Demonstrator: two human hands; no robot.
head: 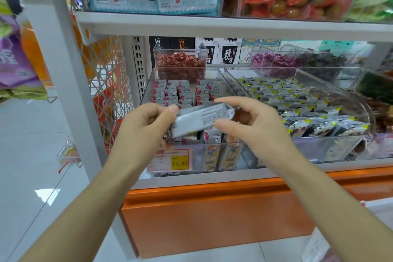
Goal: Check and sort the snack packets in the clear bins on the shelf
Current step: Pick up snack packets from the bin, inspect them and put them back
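Observation:
A silver snack packet [200, 119] with fine black print on its back hangs over the left clear bin [148, 83]. My left hand [144, 127] pinches its left end and my right hand [253, 125] grips its right end. Below it, the left bin holds rows of grey packets with red and white marks [168, 91]. The wider clear bin to the right [331, 142] is packed with silver-and-black packets with yellow corners [297, 102].
A small clear tub of red wrapped snacks [180, 64] stands behind the left bin. A yellow price tag reading 15.80 [179, 162] sticks to the bin front. The upper shelf [212, 25] carries seaweed bags and orange packets. A wire rack [106, 83] flanks the left side.

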